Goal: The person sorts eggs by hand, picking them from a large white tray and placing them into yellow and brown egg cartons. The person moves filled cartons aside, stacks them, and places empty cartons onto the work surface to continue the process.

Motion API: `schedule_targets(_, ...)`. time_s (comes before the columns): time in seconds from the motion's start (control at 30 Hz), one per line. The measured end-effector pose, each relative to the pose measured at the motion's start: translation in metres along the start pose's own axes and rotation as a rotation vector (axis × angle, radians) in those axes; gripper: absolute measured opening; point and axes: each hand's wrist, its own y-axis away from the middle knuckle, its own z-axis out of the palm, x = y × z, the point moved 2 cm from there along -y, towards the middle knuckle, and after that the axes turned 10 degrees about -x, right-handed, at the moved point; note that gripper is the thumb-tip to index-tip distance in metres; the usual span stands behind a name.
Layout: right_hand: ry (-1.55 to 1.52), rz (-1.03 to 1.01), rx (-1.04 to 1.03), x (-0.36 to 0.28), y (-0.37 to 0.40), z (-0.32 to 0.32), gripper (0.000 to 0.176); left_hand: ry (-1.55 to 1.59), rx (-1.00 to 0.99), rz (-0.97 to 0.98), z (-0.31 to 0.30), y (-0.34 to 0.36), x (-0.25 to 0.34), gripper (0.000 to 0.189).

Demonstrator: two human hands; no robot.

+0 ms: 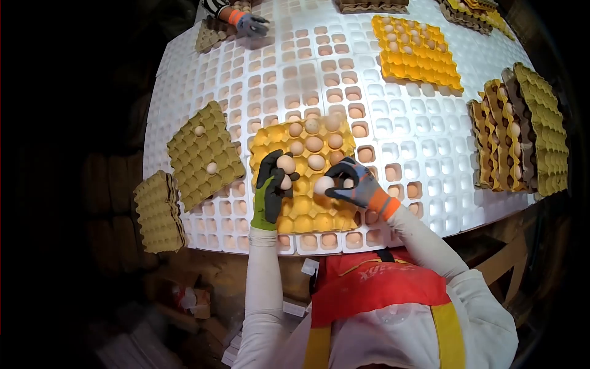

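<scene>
A yellow egg tray (301, 206) lies in front of me on the white foam trays, with several eggs in its upper rows, one of them an egg (314, 144) near the middle. Over its left side, my left hand (270, 184), in a black and green glove, is closed around two eggs (286, 164). My right hand (353, 183), in a grey glove with an orange cuff, pinches a pale egg (323, 185) above the tray's right part. Another egg (348, 183) shows between its fingers.
White foam trays (393, 126) cover the table, many cells holding eggs. An olive tray (206, 154) with two eggs and stacked trays (158, 212) lie left. Another yellow tray (418, 52) and upright filled trays (522, 129) stand right. A co-worker's gloved hand (251, 24) is at the top.
</scene>
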Motion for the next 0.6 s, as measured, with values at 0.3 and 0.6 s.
schedule_targets(0.3, 0.719, 0.305, -0.075, -0.011, -0.031, -0.034, 0.023, -1.548, -0.04, 0.202, 0.034, -0.035, -0.005, 0.045)
schedule_targets(0.6, 0.384, 0.408, -0.006, -0.003, -0.023, -0.054, 0.03, -1.419, -0.009, 0.14, 0.036, -0.05, -0.005, 0.039)
